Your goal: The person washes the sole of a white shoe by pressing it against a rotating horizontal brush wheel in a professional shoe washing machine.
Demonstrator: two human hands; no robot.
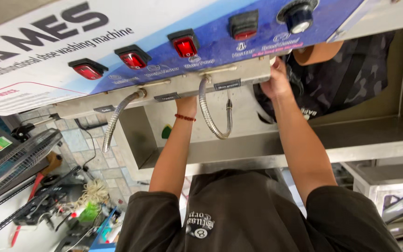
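- Hands first: from my feed, both arms reach up from the dark short-sleeved shirt (239, 210) toward the machine's underside.
- I see the left hand (186, 101) only to the knuckles. It goes up behind the stainless steel strip (239, 74) that runs under the panel, so I cannot tell whether its fingers are spread or closed. A red bead bracelet (184, 117) circles that wrist.
- The right hand (276, 79) is at the right end of the same strip, fingers curled narrowly about its lower edge, thumb side toward me.
- The strip carries small dark label plates and sits directly below the slanted blue and white control panel (173, 28).
- On the panel I count four red rocker switches in black frames (185, 45) in a rising row, with a black round knob (298, 14) at the far right.
- Two ribbed flexible metal hoses hang from the strip: the longer hose (117, 119) drops left of the left forearm, and the looped hose (211, 116) curves between the two forearms.
- Behind the arms lies an open stainless steel basin (350, 135).
- Dark camouflage-patterned fabric (350, 74) hangs just beside the right hand, touching or nearly so; I cannot tell which.
- Lower left, well apart, a black wire fan grille (15, 163) stands over the grey tiled floor (99, 163).
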